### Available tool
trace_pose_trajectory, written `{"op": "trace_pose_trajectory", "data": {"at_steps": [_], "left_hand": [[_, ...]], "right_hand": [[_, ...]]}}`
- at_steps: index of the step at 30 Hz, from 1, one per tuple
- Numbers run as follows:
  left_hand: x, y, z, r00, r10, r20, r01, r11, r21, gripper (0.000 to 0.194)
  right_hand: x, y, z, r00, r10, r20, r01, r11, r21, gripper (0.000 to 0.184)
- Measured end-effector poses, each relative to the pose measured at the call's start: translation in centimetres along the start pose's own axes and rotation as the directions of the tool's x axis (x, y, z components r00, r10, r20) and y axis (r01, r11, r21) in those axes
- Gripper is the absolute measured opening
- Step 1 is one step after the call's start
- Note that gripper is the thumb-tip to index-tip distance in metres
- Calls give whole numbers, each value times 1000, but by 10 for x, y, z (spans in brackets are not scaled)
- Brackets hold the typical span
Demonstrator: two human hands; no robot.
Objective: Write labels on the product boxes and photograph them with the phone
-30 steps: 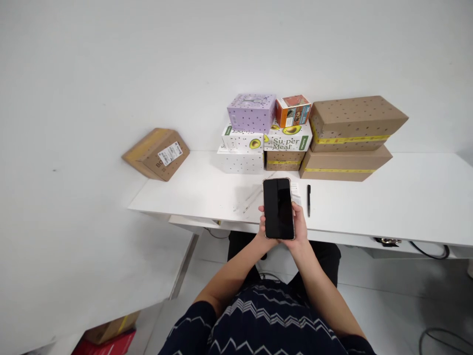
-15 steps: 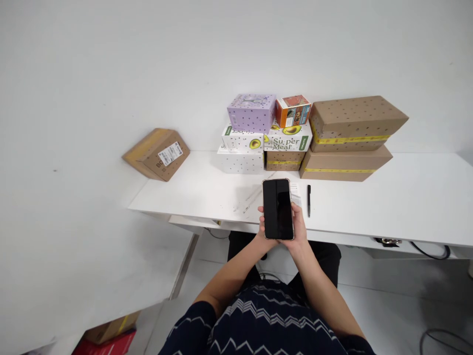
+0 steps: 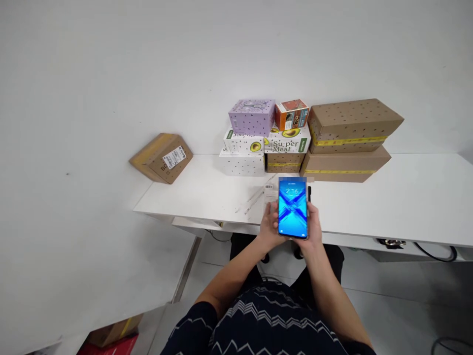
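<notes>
Both my hands hold a smartphone (image 3: 292,208) upright over the front edge of the white table. Its screen is lit blue and shows the time 2:16. My left hand (image 3: 269,227) wraps the phone's left side, and my right hand (image 3: 314,226) grips its right side. Behind the phone lies a printed paper slip (image 3: 269,194), partly covered by the phone and my left hand. A black pen (image 3: 309,192) shows only in part beside the phone's upper right edge.
Along the wall stand stacked boxes: a purple box (image 3: 251,121), a small orange box (image 3: 291,116), white avocado-print boxes (image 3: 286,143) and long brown cartons (image 3: 354,130). A labelled brown carton (image 3: 166,160) leans at the left end. Dark cable (image 3: 436,252) hangs at the front right edge.
The phone's screen has gone from black to lit blue. Both hands have moved to the right with the phone, uncovering part of the slip and covering most of the pen.
</notes>
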State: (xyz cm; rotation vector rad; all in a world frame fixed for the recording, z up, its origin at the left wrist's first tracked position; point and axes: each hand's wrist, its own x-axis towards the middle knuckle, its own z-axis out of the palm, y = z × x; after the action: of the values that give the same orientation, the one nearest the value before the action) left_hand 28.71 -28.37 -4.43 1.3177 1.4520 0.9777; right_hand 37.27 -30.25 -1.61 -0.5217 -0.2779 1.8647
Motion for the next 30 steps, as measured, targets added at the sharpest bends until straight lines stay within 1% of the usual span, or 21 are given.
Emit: {"op": "trace_pose_trajectory", "data": {"at_steps": [1, 2, 3, 4, 5, 6, 7, 8, 9, 10, 11, 12, 14, 15, 17, 21, 23, 25, 27, 29, 30], "left_hand": [[-1, -1, -10, 991, 110, 71, -117, 986, 115, 46], [-2, -3, -17, 958, 236, 163, -272, 928, 254, 48], [-4, -4, -21, 901, 345, 263, -427, 817, 387, 56], [-6, -4, -22, 844, 410, 345, -535, 677, 505, 64], [-8, -4, -21, 810, 437, 391, -584, 548, 598, 71], [-9, -3, -17, 806, 439, 398, -583, 470, 662, 74], [-10, -1, -12, 813, 430, 392, -566, 427, 705, 74], [-11, 0, -7, 824, 420, 381, -546, 406, 733, 72], [-11, 2, -3, 833, 411, 370, -529, 399, 749, 70], [-11, 3, 0, 841, 405, 359, -516, 401, 757, 67], [-10, 4, 1, 847, 402, 348, -506, 408, 760, 66], [-10, 4, 1, 854, 398, 336, -495, 419, 761, 66], [-11, 2, -5, 870, 381, 314, -470, 445, 763, 69], [-11, 1, -11, 879, 369, 301, -453, 456, 766, 70], [-13, -5, -25, 898, 349, 267, -414, 470, 780, 71], [-16, -16, -64, 922, 354, 156, -322, 478, 817, 70], [-12, -22, -90, 928, 365, 72, -268, 523, 809, 66], [-1, -29, -123, 925, 377, -35, -230, 634, 738, 58], [17, -36, -159, 910, 377, -175, -219, 793, 568, 51], [40, -43, -197, 896, 274, -349, -146, 925, 350, 51], [52, -45, -214, 870, 202, -449, -95, 964, 250, 54]], "right_hand": [[-5, -10, -5, 994, -87, -68, 82, 995, -61, 53], [-9, -21, -13, 972, -191, -138, 171, 974, -148, 53], [-14, -32, -21, 931, -304, -202, 248, 933, -262, 56], [-19, -44, -31, 869, -418, -264, 294, 866, -404, 59], [-24, -54, -42, 785, -532, -318, 288, 768, -572, 60], [-28, -64, -53, 677, -647, -350, 218, 631, -744, 60], [-31, -73, -64, 574, -748, -334, 78, 456, -887, 60], [-34, -80, -75, 503, -820, -273, -100, 258, -961, 60], [-36, -86, -86, 457, -868, -193, -277, 67, -959, 60], [-37, -90, -96, 443, -890, -113, -424, -96, -901, 60], [-37, -92, -105, 449, -893, -44, -527, -224, -820, 59], [-36, -94, -113, 463, -887, 9, -590, -315, -743, 58], [-32, -95, -125, 501, -863, 70, -641, -424, -640, 56], [-30, -95, -130, 523, -848, 84, -646, -459, -610, 54], [-24, -96, -136, 553, -830, 74, -652, -486, -582, 52], [-18, -98, -143, 562, -827, -37, -670, -428, -607, 52], [-17, -98, -147, 557, -828, -66, -660, -393, -640, 52], [-19, -97, -150, 544, -836, -66, -640, -362, -678, 52], [-21, -96, -152, 515, -855, -56, -621, -327, -712, 52], [-23, -95, -152, 470, -881, -54, -619, -285, -732, 54], [-24, -95, -150, 449, -892, -57, -620, -265, -738, 56]]}}
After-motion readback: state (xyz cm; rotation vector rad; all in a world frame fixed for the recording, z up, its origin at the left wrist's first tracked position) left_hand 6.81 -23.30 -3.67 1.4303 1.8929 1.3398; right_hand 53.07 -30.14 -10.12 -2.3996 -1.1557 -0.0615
